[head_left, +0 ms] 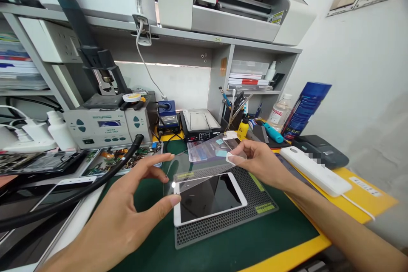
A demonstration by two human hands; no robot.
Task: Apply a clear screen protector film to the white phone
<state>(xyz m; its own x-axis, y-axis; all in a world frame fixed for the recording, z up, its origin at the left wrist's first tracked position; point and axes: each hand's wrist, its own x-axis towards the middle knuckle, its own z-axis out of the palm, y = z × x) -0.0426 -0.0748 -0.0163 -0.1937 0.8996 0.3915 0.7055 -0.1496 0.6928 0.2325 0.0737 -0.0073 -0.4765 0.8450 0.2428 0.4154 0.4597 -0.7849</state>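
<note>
A clear screen protector (204, 162) is held tilted above a white-framed tablet (210, 199) with a dark screen. My left hand (127, 204) curves around its left end, fingertips at the upper corner and thumb by the lower one, close to the tablet's edge. At the other end, my right hand (255, 159) pinches the protector at a white tab (234, 159). The tablet lies face up on a grey honeycomb-patterned mat (216, 231), partly seen through the clear sheet. Whether the protector's near edge touches the tablet is unclear.
A green work mat (270, 233) covers the bench. Left are a rework station (105, 125), a black hose (95, 180) and a parts tray (149, 161). A hot plate (200, 121) stands behind; a white power strip (314, 170) lies right.
</note>
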